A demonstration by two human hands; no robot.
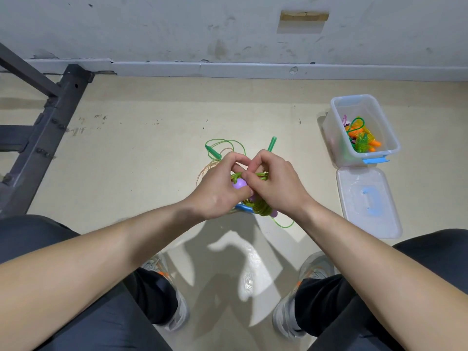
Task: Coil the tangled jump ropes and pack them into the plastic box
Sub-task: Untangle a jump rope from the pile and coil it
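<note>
A dark metal frame (48,122) stands in the upper left, against the grey wall (177,26). At upper right a clear plastic box (338,143) sits open on the beige floor (126,153), with orange, yellow and green packed ropes (361,138) lying in it. Its lid (369,221) lies flat just below it in the picture. Two grey shoes (286,317) show near the bottom edge, on either side of the hands' shadow.

At centre both hands meet over a tangle and hide most of it. The left hand (215,191) curls round a purple handle (239,184). The right hand (278,188) pinches a loop of the green rope (260,174) just beside that handle, and the two hands' fingers touch. More green coils and a blue handle (244,207) hang out beneath the palms. Beyond the knuckles a green handle (271,144) and loose loops of green and pale orange cord (202,173) lie on the floor. The tangle is well apart from the box, to its lower left.
</note>
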